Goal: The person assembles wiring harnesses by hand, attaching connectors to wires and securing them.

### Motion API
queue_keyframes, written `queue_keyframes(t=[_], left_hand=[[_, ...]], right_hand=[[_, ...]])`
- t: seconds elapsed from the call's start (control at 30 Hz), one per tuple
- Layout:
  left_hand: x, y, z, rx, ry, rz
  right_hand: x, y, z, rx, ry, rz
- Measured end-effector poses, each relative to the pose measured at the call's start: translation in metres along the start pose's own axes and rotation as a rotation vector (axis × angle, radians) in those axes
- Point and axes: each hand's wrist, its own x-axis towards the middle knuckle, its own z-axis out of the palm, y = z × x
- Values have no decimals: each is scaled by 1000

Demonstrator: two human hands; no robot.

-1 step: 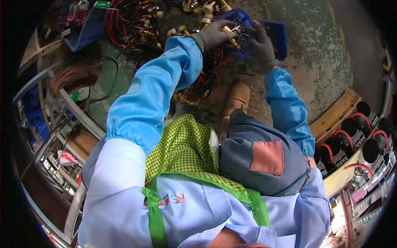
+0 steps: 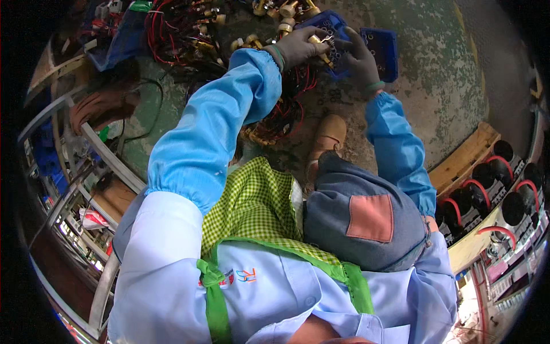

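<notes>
Although both hands wear grey gloves, the left hand [image 2: 298, 47] clearly pinches a small brass fitting [image 2: 318, 41] with a metal clip, held over the blue plastic tray [image 2: 382, 47] on the green floor [image 2: 441, 86]. Fingers of the right hand [image 2: 360, 57] are spread and rest on the tray's rim, gripping nothing. Much of the tray's grid is hidden beneath the hands. Behind them, a tangle of red and black wires [image 2: 183, 28] with brass fittings blurs toward the upper edge. A tan shoe [image 2: 327, 137] shows below.
</notes>
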Motion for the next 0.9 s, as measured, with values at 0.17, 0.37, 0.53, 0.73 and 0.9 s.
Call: queue_keyframes(t=[0.17,0.37,0.53,0.73,0.9], left_hand=[[16,-25,-4,228,-38,63],[14,-29,2,-233,-190,16],[17,-28,12,-382,-198,-40],[19,-29,13,-521,-180,-73],[17,-30,12,-342,-56,-79]], right_hand=[[-3,-23,6,-263,220,-123],[1,7,6,-25,-4,-50],[3,15,2,-162,-26,-67],[-2,-3,5,-314,119,7],[-8,-3,-3,-246,86,123]])
